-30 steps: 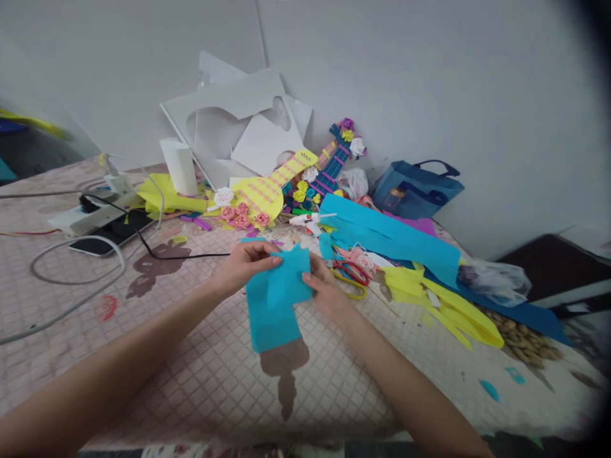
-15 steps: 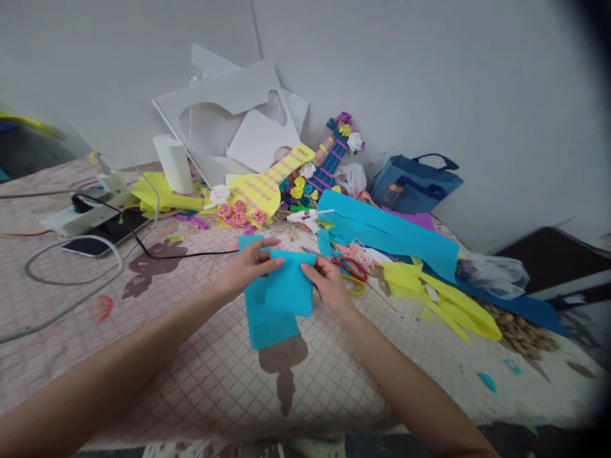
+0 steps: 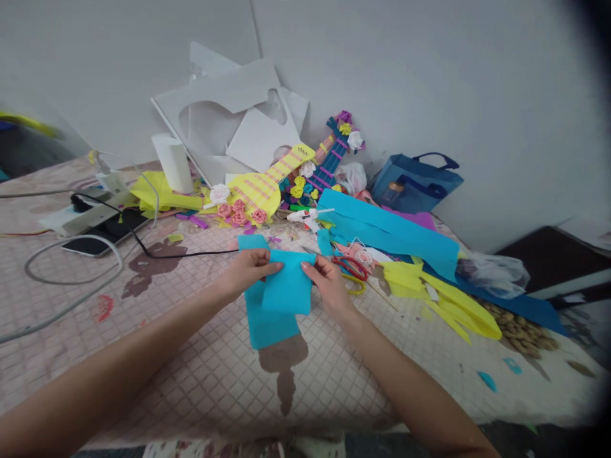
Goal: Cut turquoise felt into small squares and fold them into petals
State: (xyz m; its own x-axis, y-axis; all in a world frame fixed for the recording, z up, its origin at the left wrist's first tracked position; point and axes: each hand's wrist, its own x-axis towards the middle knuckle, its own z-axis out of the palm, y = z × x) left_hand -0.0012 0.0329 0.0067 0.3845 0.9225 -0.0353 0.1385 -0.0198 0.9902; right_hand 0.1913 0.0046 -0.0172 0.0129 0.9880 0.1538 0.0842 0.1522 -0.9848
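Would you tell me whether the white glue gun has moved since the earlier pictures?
No, the white glue gun keeps its place, just right of the yellow paper guitar's body, with no visible shift against it.

Both hands pinching, close together

The left hand [image 3: 252, 267] pinches with its thumb against curled fingers; the right hand [image 3: 327, 280] grips thumb to fingers just beside it, both forearms angling inward from the lower corners!
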